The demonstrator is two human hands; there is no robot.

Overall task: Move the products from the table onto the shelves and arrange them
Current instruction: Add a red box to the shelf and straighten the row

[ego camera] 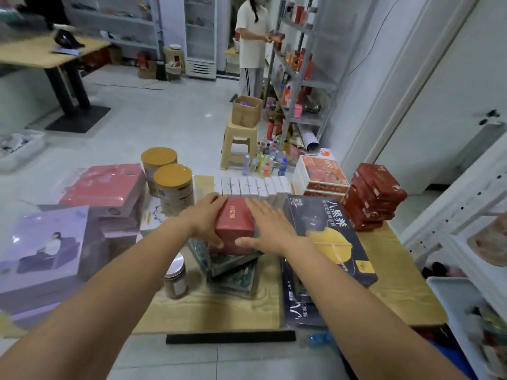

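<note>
Red, with gold lettering on its top, the red box point(235, 220) sits in the middle of the frame on a stack of dark green boxes point(233, 268) on the table point(395, 259). The left hand point(207, 219) grips its left side – fingers laid along the edge up to the far corner, thumb hooked round the near corner. The right hand point(264, 229) presses flat against the right side, its fingers straight and spread, the thumb stretched along the near lower edge.

Just right of the hands lies a large dark box with a yellow print point(332, 237). Behind the red box runs a row of white boxes point(255, 186), and left of that stand two gold-lidded tins point(172, 186).

A silver-lidded jar point(175, 278) stands at lower centre-left, beside the green stack. Pink boxes point(107, 185) and a lilac box point(41, 242) fill the left side. Toward the right are orange boxes point(321, 174) and a pile of dark red boxes point(373, 196).

In the upper middle another person point(252, 37) stands at a metal shelf point(315, 83) – bottles and red packs line its levels.
</note>
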